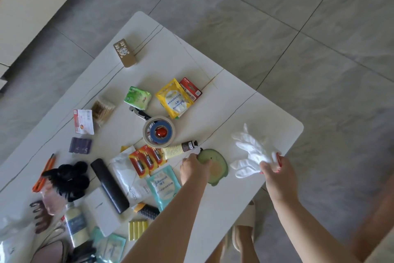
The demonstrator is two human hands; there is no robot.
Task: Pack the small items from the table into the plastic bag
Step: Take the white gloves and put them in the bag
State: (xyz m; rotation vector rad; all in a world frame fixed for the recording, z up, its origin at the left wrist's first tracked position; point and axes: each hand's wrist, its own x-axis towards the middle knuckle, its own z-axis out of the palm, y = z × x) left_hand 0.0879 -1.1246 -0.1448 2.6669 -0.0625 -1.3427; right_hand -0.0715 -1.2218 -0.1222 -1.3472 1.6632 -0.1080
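Note:
My left hand (pixel 193 169) grips the near edge of a green avocado-shaped item (pixel 217 170) lying on the white table (pixel 245 100). My right hand (pixel 277 172) holds a pair of white gloves (pixel 250 152) near the table's right edge, with something red pinched among the fingers. Many small items cover the table: a tape roll (pixel 158 131), battery packs (pixel 147 161), a cream tube (pixel 180 149), a teal sachet (pixel 163 186) and a yellow sachet (pixel 174 99). A clear plastic bag (pixel 12 228) shows at the lower left, blurred.
A gold remote (pixel 124 53) lies at the far end. A black case (pixel 109 185), white box (pixel 102 210), hair clips (pixel 66 177), a bottle (pixel 75 224), cotton swabs (pixel 102 109) and a green tissue pack (pixel 138 97) crowd the left. Grey floor tiles surround the table; slippered feet stand below.

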